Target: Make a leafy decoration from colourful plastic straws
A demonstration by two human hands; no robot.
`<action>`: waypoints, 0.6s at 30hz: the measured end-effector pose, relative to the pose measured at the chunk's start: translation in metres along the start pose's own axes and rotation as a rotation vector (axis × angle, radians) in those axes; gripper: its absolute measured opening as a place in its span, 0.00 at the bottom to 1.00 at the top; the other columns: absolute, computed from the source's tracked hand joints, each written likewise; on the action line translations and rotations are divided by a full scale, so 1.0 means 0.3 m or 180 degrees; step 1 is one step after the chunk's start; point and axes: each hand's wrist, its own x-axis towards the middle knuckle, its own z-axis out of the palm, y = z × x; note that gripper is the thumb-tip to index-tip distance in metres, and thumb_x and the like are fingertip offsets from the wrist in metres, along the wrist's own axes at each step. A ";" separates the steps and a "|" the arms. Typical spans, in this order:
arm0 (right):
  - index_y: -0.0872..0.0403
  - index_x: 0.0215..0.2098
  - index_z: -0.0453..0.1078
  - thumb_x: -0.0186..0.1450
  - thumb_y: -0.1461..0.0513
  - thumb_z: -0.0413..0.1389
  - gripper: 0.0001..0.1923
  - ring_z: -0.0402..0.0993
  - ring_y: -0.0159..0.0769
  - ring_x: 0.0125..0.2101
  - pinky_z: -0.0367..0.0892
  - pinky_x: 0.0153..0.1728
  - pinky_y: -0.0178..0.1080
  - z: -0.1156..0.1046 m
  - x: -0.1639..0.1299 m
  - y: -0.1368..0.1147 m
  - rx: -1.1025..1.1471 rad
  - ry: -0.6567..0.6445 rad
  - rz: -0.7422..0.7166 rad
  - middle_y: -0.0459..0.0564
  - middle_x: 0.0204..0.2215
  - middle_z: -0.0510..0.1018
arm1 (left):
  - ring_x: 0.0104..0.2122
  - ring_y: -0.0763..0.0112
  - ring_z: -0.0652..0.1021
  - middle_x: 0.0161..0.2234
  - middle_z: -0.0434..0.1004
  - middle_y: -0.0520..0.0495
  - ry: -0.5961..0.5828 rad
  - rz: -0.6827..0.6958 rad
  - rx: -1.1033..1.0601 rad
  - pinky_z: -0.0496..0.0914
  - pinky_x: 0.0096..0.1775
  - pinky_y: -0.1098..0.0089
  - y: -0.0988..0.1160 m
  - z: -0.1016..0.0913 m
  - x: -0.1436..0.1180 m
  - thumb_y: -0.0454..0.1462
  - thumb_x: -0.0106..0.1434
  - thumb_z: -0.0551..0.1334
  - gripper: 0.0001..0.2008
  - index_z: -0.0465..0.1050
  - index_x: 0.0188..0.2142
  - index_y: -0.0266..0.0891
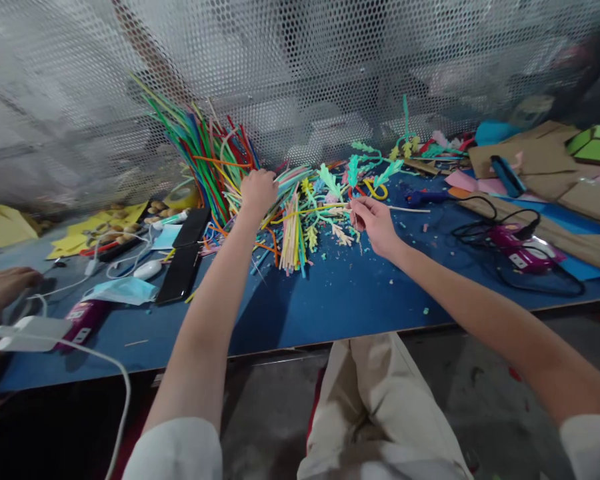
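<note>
My left hand (259, 192) reaches over a heap of coloured pipe cleaners (213, 170) at the back of the table. Its fingers bend down among the strands and their tips are hidden, so I cannot tell if they grip any. My right hand (373, 223) is closed in a pinch on a white pipe cleaner (411, 210), which sticks out to the right. Left of that hand lies a bundle of short pastel pipe cleaners (293, 240). Behind it are green leaf-shaped pieces (353, 171) and a yellow loop (379, 190).
A perforated metal screen (330, 80) stands behind the blue table (300, 307). At left are black phones (180, 273), a face mask (123, 291), a white charger (35, 333) and another person's hand (7, 290). A purple corded device (520, 250) and cardboard (525, 157) lie at right.
</note>
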 end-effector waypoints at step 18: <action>0.50 0.35 0.74 0.65 0.39 0.66 0.24 0.57 0.27 0.20 0.55 0.22 0.38 -0.043 0.037 -0.016 0.0121 0.0286 -0.0248 0.42 0.23 0.69 | 0.50 0.59 0.83 0.47 0.86 0.43 0.1005 -0.0641 -0.1521 0.74 0.56 0.61 0.039 0.034 0.077 0.41 0.72 0.63 0.12 0.82 0.49 0.40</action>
